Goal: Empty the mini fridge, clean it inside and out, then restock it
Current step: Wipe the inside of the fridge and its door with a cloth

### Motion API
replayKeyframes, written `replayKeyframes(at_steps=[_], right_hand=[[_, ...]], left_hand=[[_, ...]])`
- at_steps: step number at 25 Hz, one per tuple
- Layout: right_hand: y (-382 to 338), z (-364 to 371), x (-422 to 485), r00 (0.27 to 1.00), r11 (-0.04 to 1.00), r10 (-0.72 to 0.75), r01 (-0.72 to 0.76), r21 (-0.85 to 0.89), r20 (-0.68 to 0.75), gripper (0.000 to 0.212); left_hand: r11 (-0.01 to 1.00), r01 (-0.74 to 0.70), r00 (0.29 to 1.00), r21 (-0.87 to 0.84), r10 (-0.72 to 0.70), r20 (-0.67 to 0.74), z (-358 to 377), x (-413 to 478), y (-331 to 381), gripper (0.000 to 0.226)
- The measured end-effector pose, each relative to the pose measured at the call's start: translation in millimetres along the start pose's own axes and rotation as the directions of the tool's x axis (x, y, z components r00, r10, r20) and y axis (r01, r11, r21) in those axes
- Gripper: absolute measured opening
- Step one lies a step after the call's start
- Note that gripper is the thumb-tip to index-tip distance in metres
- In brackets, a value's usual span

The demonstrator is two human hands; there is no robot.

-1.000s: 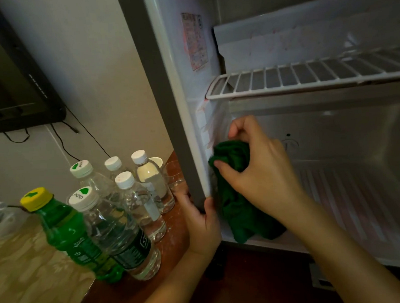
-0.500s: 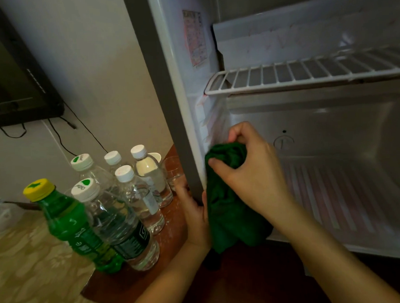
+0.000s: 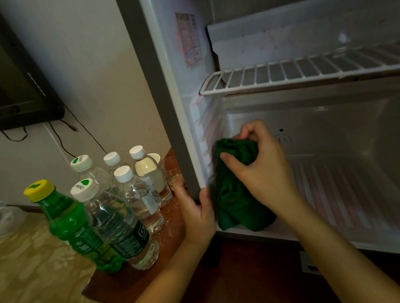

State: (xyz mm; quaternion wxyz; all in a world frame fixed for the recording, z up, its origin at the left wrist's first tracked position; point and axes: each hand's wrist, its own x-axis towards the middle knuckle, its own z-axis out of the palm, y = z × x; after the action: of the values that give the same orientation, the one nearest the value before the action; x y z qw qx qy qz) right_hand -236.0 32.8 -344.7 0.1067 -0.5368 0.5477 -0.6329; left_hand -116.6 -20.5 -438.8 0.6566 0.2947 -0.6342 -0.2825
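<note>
The mini fridge (image 3: 327, 130) stands open with nothing on its ribbed floor or its white wire shelf (image 3: 306, 72). My right hand (image 3: 262, 169) grips a dark green cloth (image 3: 236, 195) bunched against the fridge's inner left wall, low down near the front corner. My left hand (image 3: 196, 211) holds the fridge's front left edge, thumb inside and fingers outside. Left of the fridge, several clear water bottles (image 3: 136, 196) and a green soda bottle (image 3: 70, 223) with a yellow cap stand on a reddish wooden surface (image 3: 173, 236).
A dark TV (image 3: 13, 91) hangs on the wall at the upper left with cables (image 3: 61, 140) trailing down behind the bottles. A drinking glass (image 3: 171, 173) stands between the bottles and the fridge side. A patterned beige cloth (image 3: 27, 276) covers the lower left.
My right hand has slid the green cloth up and down along the inner left wall and front edge. My left hand has kept its hold on the fridge edge. The view shifted slightly.
</note>
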Motion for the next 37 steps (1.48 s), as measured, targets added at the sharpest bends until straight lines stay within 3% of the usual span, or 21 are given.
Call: replayKeyframes(at_steps=[5,7,9,13,16,19,23,26,30,35,37], right_hand=[[-7,13,4,0.999,0.996,-0.035,0.033,-0.077,-0.033,0.030],[-12,19,-9,0.994,0.988,-0.105,0.100,-0.115,-0.037,0.031],[-15,21,-18,0.987,0.981,-0.160,0.157,-0.113,-0.016,0.032],[-17,15,-14,0.984,0.975,-0.166,0.173,-0.137,0.057,0.033],[-22,15,0,0.997,0.982,-0.068,0.072,-0.172,0.029,0.034],[-26,10,13,0.993,0.980,0.086,-0.069,-0.185,0.086,0.033],[-18,7,39,0.968,0.970,0.220,-0.202,-0.137,0.125,0.032],[-16,7,34,0.970,0.976,0.213,-0.206,-0.069,0.116,0.033],[-26,12,5,0.993,0.998,0.060,-0.057,-0.033,0.106,0.035],[-13,13,20,0.952,0.938,0.281,-0.300,0.176,0.123,0.033],[-2,15,24,0.936,0.925,0.346,-0.353,0.140,0.071,0.030]], left_hand=[[0.994,-0.113,0.994,-0.003,0.113,-0.001,3,2,3,0.044],[0.998,-0.035,0.999,-0.050,0.035,-0.004,2,1,-5,0.061],[0.988,0.089,0.996,-0.126,-0.090,-0.005,3,1,-8,0.056],[0.997,0.018,1.000,-0.075,-0.019,-0.013,0,-1,-5,0.059],[0.992,0.104,0.995,-0.077,-0.104,-0.003,1,4,-11,0.036],[0.999,0.012,0.999,-0.030,-0.013,-0.029,-1,1,-7,0.049],[0.998,0.002,1.000,-0.055,-0.002,-0.003,1,3,-2,0.036],[0.999,-0.039,0.999,-0.016,0.039,-0.002,-2,-1,0,0.034],[0.986,0.107,0.991,-0.124,-0.116,-0.068,4,4,5,0.051],[0.999,0.050,0.998,-0.004,-0.050,-0.032,0,1,1,0.035],[0.994,0.037,0.999,0.104,-0.036,-0.016,0,-3,7,0.028]])
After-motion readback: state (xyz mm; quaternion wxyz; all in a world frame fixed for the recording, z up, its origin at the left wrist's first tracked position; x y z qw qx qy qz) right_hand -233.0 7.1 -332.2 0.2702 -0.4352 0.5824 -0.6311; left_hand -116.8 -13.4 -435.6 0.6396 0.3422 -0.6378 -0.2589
